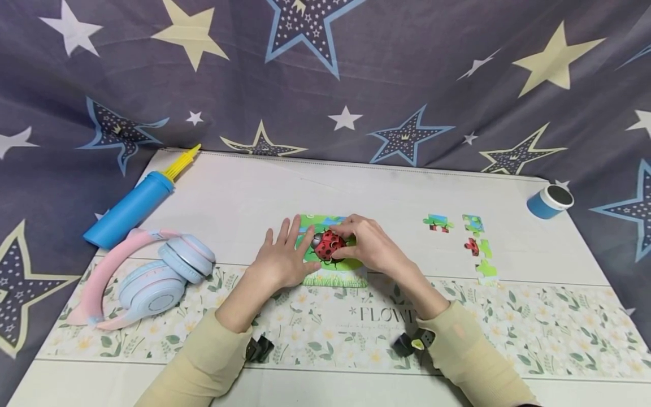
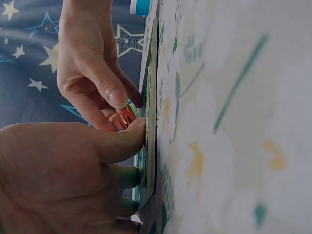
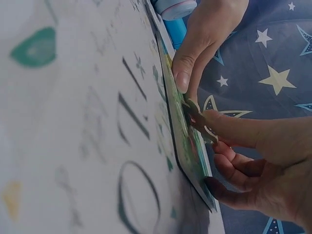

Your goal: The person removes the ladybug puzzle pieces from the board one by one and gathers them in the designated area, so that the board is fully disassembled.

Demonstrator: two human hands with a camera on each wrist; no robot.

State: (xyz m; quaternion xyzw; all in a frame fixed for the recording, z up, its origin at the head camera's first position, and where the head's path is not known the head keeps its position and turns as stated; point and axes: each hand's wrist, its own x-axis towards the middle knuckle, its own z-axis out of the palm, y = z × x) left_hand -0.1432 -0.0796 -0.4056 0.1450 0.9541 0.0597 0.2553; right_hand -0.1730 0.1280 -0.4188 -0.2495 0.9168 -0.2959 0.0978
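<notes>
A ladybug picture puzzle board [image 1: 338, 278] lies flat in the middle of the table. My left hand [image 1: 282, 260] rests on its left side with the fingers spread and straight; the thumb presses near the lower edge in the left wrist view. From the right, my right hand [image 1: 375, 246] reaches over the board. Between its thumb and fingers it pinches a jigsaw piece [image 3: 197, 122], tilted up at the board's surface. In the left wrist view this piece [image 2: 127, 116] shows red parts. Part of the board's left and right sides is hidden under the hands.
Loose jigsaw pieces [image 1: 485, 267] lie to the right, with another joined-looking group [image 1: 438, 223] beside them. Pink and blue headphones [image 1: 152, 285] and a blue hand pump [image 1: 132, 209] are on the left. A blue jar [image 1: 549, 202] stands at the back right, before the starred curtain [image 1: 417, 73].
</notes>
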